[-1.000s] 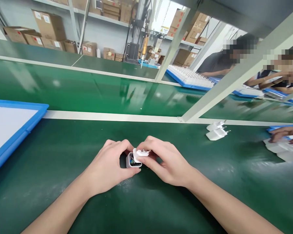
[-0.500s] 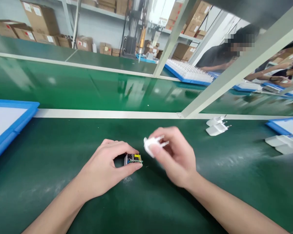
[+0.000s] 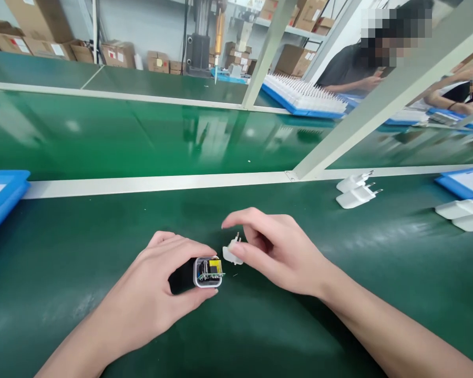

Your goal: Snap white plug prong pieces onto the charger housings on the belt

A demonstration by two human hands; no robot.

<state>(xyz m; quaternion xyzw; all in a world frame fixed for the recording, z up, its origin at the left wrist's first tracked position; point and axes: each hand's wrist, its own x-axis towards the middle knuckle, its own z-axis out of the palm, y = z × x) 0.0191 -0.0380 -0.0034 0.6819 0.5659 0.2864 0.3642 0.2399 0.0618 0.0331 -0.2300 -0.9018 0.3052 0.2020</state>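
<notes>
Between the thumb and fingers of my left hand [image 3: 163, 286] is a white charger housing [image 3: 197, 280], its open end facing right. A circuit board [image 3: 212, 269] with a yellow part shows inside that opening. Just right of it, low over or on the green bench, is a white two-pin plug cap [image 3: 232, 256] with its pins pointing up. My right hand [image 3: 278, 252] is at the cap, thumb overlapping its side while the forefinger stands away from it. Whether the thumb presses on the cap I cannot tell.
Several white plug chargers [image 3: 357, 195] lie at the right, near a blue tray [image 3: 453, 178]. Another blue tray [image 3: 8, 197] sits at the left. A slanted metal post [image 3: 339, 142] rises beyond the bench rail [image 3: 161, 182]. Co-workers [image 3: 350, 68] sit across, by a filled tray [image 3: 299, 111].
My right hand has lowered the plug cap beside the housing and its forefinger has come off it. The housing has tipped so its open end faces me more. The view has shifted slightly.
</notes>
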